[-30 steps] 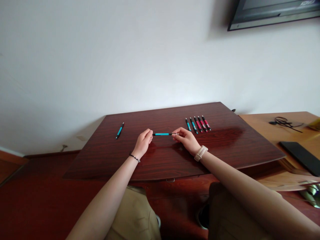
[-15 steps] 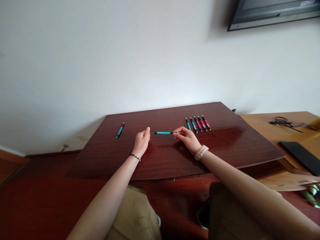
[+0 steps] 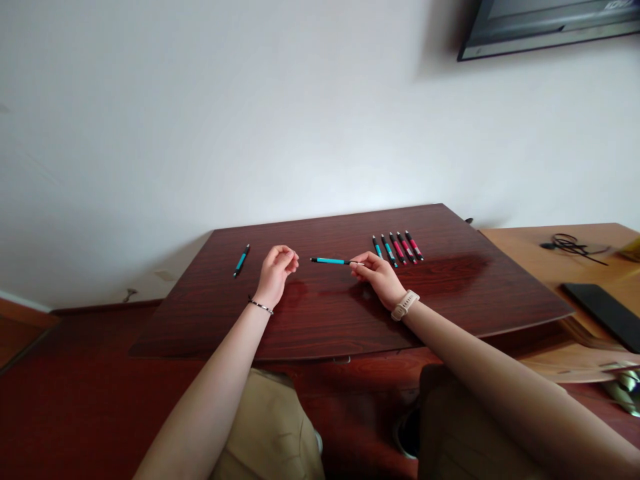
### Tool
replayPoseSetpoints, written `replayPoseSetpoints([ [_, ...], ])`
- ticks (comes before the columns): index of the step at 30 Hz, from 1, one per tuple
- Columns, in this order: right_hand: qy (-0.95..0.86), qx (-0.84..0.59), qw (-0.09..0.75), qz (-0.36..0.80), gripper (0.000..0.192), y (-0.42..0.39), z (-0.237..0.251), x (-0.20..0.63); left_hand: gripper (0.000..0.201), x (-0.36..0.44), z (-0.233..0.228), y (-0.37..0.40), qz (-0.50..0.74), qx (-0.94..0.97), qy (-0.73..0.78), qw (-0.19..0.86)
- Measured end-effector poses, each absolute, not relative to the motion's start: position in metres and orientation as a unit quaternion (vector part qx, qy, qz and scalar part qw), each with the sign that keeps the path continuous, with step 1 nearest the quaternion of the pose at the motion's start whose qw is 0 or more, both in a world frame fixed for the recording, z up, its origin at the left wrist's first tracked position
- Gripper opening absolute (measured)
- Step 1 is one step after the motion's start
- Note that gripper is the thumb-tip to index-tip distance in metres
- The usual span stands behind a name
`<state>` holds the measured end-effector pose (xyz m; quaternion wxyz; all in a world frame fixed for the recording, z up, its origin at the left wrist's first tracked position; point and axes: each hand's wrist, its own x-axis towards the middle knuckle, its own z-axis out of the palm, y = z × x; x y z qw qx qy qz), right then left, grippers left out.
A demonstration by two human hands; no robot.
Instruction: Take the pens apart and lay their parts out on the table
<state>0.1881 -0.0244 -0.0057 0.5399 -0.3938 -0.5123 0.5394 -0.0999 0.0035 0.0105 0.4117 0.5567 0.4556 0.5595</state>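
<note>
**Teal pen held at one end above the dark table**

The right hand (image 3: 376, 273) is pinching the white tip end of a slim teal-and-black pen (image 3: 330, 261), which is pointing left, nearly level, just above the glossy dark red wooden table (image 3: 325, 313). The left hand (image 3: 277, 265) is hanging loosely curled, empty, just beside the pen's free end without touching it. A second teal pen (image 3: 241, 260) is lying further left, and a row of five teal and red pens (image 3: 397, 247) is lying just beyond the right hand.
</note>
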Motion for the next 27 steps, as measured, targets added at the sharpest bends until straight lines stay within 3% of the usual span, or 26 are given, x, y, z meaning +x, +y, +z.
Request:
replayPoseSetpoints([
  [6,-0.51,-0.386,0.542,0.546,0.046,-0.025,-0.005,0.187,0.005,-0.128,0.002,0.025,0.386,0.699,0.592,0.107],
  [10,-0.513,-0.387,0.539,0.544,0.046,-0.024,-0.006,0.188,0.013,-0.14,0.001,0.037,0.278,0.733,0.621,0.015],
  [27,-0.517,-0.393,0.533,0.542,0.045,-0.023,-0.008,0.189,0.014,-0.153,-0.004,0.044,0.301,0.716,0.629,0.036],
])
